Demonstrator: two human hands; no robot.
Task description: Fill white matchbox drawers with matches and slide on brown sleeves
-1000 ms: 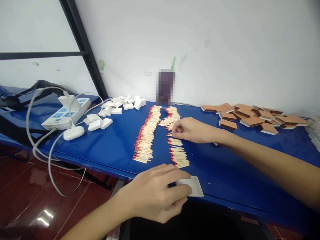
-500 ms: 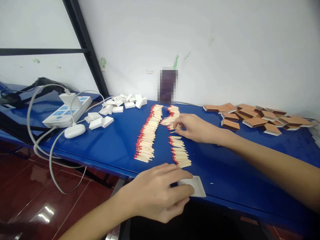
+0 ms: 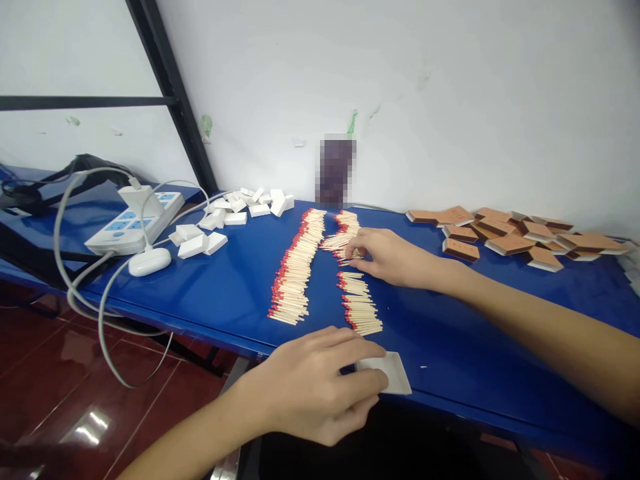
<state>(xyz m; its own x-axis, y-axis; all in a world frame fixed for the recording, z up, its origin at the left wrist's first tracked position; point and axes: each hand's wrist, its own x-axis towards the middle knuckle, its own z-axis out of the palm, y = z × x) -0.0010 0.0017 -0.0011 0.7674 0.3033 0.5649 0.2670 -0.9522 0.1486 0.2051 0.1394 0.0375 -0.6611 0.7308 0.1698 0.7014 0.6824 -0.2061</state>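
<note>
My left hand [image 3: 313, 387] rests at the near edge of the blue table [image 3: 225, 293], its fingers closed on a small white matchbox tray [image 3: 390, 373]. My right hand [image 3: 387, 257] reaches over the right row of red-tipped matches [image 3: 357, 303], fingertips pinched together on a few matches near the row's middle. A second, longer row of matches [image 3: 295, 273] lies just to the left of it.
Several white inner trays [image 3: 225, 217] are heaped at the back left beside a power strip [image 3: 133, 223], cables and a white earbud case [image 3: 149, 261]. Brown matchbox sleeves [image 3: 510, 240] are piled at the back right. A dark blurred object [image 3: 336, 170] stands against the wall.
My right hand has slid slightly away along the right row and closed its fingertips on matches. The left hand has stayed on the tray.
</note>
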